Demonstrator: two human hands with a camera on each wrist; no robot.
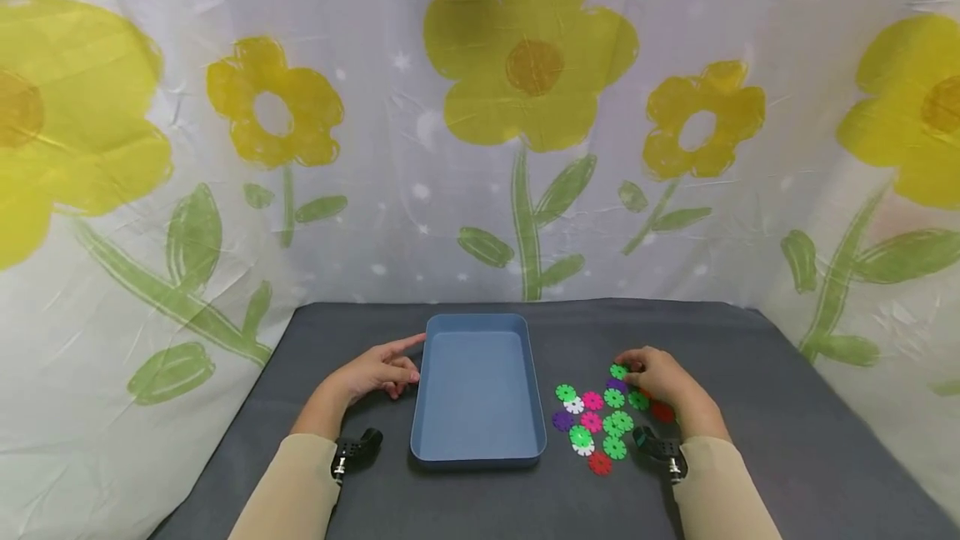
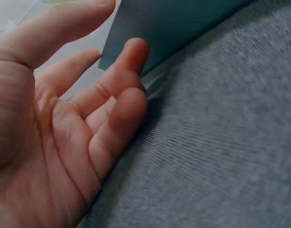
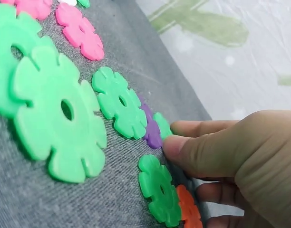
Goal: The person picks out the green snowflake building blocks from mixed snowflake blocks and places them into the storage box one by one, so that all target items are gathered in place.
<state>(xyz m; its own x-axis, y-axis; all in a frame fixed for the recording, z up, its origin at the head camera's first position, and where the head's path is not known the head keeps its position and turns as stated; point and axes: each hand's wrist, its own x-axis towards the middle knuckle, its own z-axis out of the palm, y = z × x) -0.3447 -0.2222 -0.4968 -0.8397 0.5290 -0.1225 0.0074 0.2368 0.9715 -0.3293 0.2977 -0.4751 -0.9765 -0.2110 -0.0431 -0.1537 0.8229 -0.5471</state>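
- Our left hand [image 1: 377,372] holds nothing; its fingers are loose, forefinger at the tray [image 1: 480,390].
- Left of our right hand [image 1: 662,377], other discs [image 1: 614,447] lie, some partly covered.
- This hand pinches a green disc [image 3: 163,124], partly hidden; probably light, stiff, slightly slippery, best held by its notched rim.
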